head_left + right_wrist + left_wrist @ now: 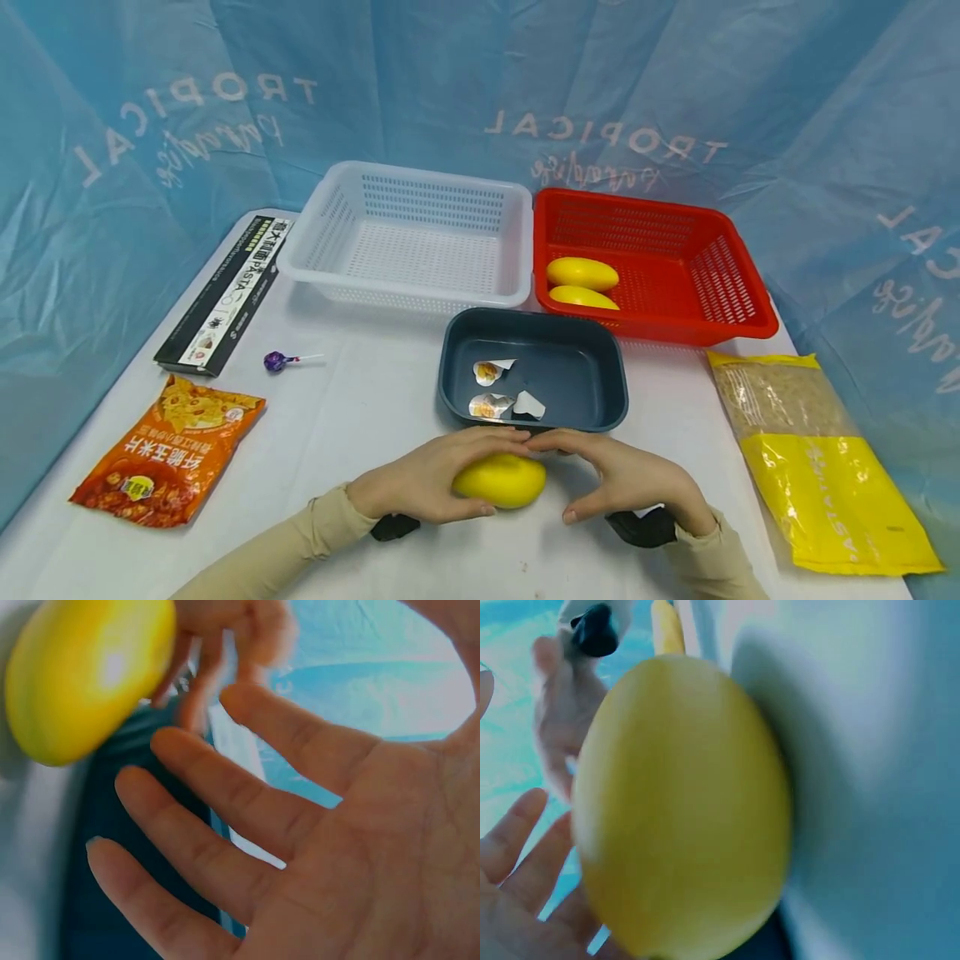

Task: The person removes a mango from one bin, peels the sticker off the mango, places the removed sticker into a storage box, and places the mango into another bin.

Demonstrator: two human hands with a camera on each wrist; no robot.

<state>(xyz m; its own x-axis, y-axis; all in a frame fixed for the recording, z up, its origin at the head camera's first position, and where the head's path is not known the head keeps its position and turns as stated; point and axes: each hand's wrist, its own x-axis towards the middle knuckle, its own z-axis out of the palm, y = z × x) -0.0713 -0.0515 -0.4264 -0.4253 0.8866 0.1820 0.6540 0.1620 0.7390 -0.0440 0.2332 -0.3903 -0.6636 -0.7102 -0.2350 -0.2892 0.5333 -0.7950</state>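
Note:
A yellow mango lies on the white table, just in front of the dark blue tray. My left hand arches over its left side, thumb toward me and fingers along the far side. In the left wrist view the mango fills the middle, with spread fingers beside it; whether they touch it I cannot tell. Right of the mango, my right hand is apart from it, holding nothing. Its fingers are spread and nearly straight in the right wrist view.
Torn sticker pieces lie in the tray. Behind stand a white basket and a red basket holding two mangoes. Leftward are a pasta box, a lollipop and an orange snack bag; rightward, a yellow pasta bag.

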